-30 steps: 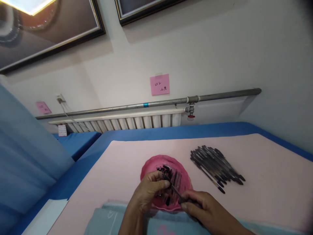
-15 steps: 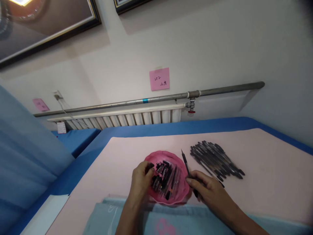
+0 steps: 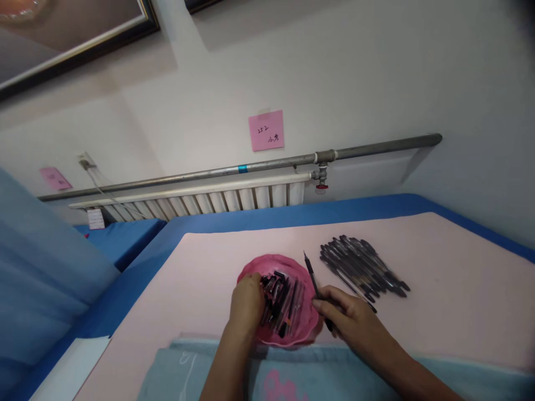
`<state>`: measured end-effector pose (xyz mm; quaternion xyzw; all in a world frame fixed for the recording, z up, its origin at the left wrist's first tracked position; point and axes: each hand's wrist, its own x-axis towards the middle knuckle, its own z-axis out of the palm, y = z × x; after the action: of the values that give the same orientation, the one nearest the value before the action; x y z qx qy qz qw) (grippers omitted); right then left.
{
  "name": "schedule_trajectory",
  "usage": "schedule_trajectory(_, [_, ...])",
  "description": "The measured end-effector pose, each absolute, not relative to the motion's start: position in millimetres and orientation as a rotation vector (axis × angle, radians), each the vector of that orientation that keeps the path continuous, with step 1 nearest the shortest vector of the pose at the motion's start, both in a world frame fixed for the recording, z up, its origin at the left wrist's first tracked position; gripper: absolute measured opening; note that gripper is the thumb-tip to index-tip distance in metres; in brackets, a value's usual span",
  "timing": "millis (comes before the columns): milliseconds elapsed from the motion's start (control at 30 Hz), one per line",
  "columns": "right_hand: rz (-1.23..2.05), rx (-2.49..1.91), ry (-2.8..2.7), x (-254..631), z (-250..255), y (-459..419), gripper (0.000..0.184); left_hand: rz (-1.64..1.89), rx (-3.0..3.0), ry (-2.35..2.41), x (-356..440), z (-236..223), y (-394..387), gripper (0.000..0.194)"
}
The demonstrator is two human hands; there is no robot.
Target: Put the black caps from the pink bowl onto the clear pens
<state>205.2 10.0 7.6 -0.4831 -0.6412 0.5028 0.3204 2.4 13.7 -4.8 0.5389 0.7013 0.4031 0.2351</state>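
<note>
A pink bowl [image 3: 307, 328] with a wavy rim holds several black pen caps [image 3: 273, 287] and clear pen barrels [image 3: 295, 306]. My left hand [image 3: 247, 301] reaches over the bowl's left side, fingers curled down among the caps. Its fingertips are hidden, so what they hold cannot be made out. At the bowl's right rim, my right hand [image 3: 349, 314] pinches a black pen [image 3: 311, 273], its uncapped tip pointing up and away. Beyond that hand, several capped black pens [image 3: 361, 267] lie side by side in a pile on the pink sheet [image 3: 200, 278].
Light blue cloth [image 3: 200, 367] lies along the near edge, under my forearms. A white sheet of paper [image 3: 75, 367] is at the lower left, near a blue curtain [image 3: 42, 278]. Behind the blue table edge [image 3: 251, 220] are a radiator [image 3: 217, 200] and a pipe [image 3: 376, 147].
My left hand has turned and lowered into the bowl; the dark piece in its fingers is now out of sight. The right hand still holds the pen. The view has shifted slightly.
</note>
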Motion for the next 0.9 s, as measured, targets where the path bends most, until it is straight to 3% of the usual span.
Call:
schedule_trajectory(700, [1.306,-1.298,-1.723,205.1,11.7,9.0,0.016,1.269,1.228,1.802,4.1,-7.2,33.4,0.022])
schedule_trajectory(900, [1.318,-1.271,-1.770,201.1,18.9,-0.2,0.018,1.356,1.051,1.583,1.4,0.6,26.3,0.005])
